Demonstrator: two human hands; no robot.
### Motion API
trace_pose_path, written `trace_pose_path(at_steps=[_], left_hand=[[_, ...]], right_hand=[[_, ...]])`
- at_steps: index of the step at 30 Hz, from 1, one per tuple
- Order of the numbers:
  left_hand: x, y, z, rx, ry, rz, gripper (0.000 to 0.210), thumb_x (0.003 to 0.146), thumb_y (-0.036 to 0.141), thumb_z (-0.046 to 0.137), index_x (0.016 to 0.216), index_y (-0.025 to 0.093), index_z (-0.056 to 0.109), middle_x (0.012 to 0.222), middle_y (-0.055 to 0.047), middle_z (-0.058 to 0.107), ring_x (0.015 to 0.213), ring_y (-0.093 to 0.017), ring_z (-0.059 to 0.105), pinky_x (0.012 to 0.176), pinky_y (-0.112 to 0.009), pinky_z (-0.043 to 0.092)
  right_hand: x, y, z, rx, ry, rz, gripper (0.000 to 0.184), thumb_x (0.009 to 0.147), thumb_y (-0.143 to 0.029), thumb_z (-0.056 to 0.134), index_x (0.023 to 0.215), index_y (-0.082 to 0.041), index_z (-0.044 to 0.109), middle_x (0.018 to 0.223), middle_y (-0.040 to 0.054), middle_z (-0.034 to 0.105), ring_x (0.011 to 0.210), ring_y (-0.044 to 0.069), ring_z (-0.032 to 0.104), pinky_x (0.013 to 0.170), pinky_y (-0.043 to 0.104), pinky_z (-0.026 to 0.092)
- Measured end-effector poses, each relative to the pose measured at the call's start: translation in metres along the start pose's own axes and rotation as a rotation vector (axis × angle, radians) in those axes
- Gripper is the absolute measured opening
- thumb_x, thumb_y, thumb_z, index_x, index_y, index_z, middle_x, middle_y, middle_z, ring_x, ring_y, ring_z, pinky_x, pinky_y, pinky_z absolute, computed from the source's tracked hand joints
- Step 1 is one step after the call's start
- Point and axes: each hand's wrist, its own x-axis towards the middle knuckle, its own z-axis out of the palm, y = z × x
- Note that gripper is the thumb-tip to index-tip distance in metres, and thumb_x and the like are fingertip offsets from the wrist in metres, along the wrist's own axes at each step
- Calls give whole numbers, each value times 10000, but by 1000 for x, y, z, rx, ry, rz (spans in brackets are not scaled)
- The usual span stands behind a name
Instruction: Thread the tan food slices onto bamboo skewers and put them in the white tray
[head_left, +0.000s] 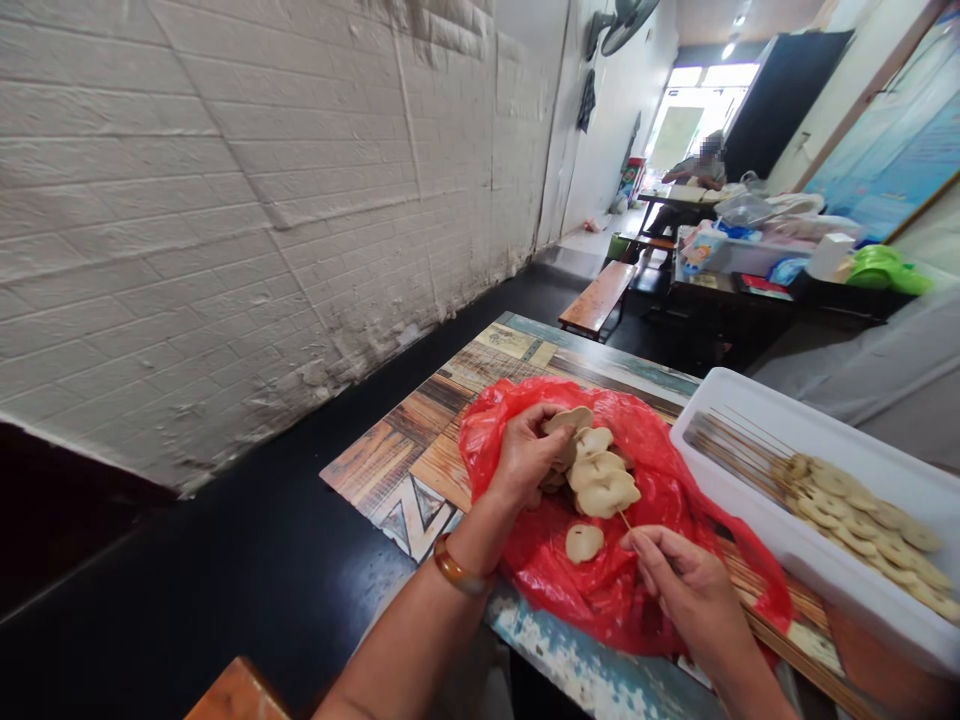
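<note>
My right hand (pixel 679 575) pinches the lower end of a thin wooden skewer (pixel 624 517). Several pale, round, flat slices (pixel 602 478) are threaded along it, overlapping; I cannot tell what food they are. My left hand (pixel 523 455) is closed on another pale round slice (pixel 568 420) at the skewer's upper end, whose tip is hidden. Both hands are over a spread-out red plastic bag (pixel 540 590). A loose slice (pixel 583 543) with a small dark hole lies on the bag, and more slices are partly hidden behind my left hand.
A white plastic tub (pixel 694 405) at the right holds several filled skewers (pixel 862 515). Bare sticks (pixel 802 660) lie by its near side on the wood-patterned table (pixel 431 440). Beyond stand a bench (pixel 598 298), a cluttered table and a seated person (pixel 697 172). A white brick-patterned wall is at left.
</note>
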Motion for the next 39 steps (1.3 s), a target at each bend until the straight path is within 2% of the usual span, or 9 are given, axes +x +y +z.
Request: trace_pose_path(at_steps=[5,11,21,30,35,39], left_hand=[[-1,1,1,9,12,-3,157,618,228,708,730,152,629,667,26,580,591,-95,494,574,-204,385],[-2,2,2,14,-5,18,160,624,235,712,727,149,624,679,22,581,599,-93,490,589,-205,386],[-1,-3,1,-22,-32,-3,229,604,241,753,784,150,644,736,7,627,647,-106,542,619,-212,409],[-2,-3,0,-227,-62,-131,313,571,275,798,800,143,629,720,-1,656,607,-102,579,605,-213,437],[-2,-2,-2,-270,-68,-128,342,587,293,799,847,141,639,696,-1,651,586,-92,573,576,-200,427],[-3,1,-2,-301,-55,-138,327,573,291,806,805,139,633,657,5,632,551,-83,554,548,-193,416]], right_hand=[[0,-2,0,-2,9,-10,376,842,-523,524,834,-175,668,500,-32,476,457,137,443,467,250,358],[-1,-2,4,28,45,-14,424,836,-551,512,830,-154,659,487,-52,437,452,127,419,457,238,333],[0,-2,0,-9,-3,-37,345,865,-471,500,850,-166,660,503,-54,461,452,114,444,464,227,350],[2,-3,-3,-16,-4,-25,379,845,-521,516,818,-170,657,501,-42,465,445,129,438,445,245,342],[1,-2,-2,20,-7,6,394,833,-546,523,813,-173,652,497,-44,460,433,124,421,437,243,327],[0,-2,-1,10,1,9,397,828,-544,532,811,-168,657,499,-39,456,436,126,418,433,244,324]])
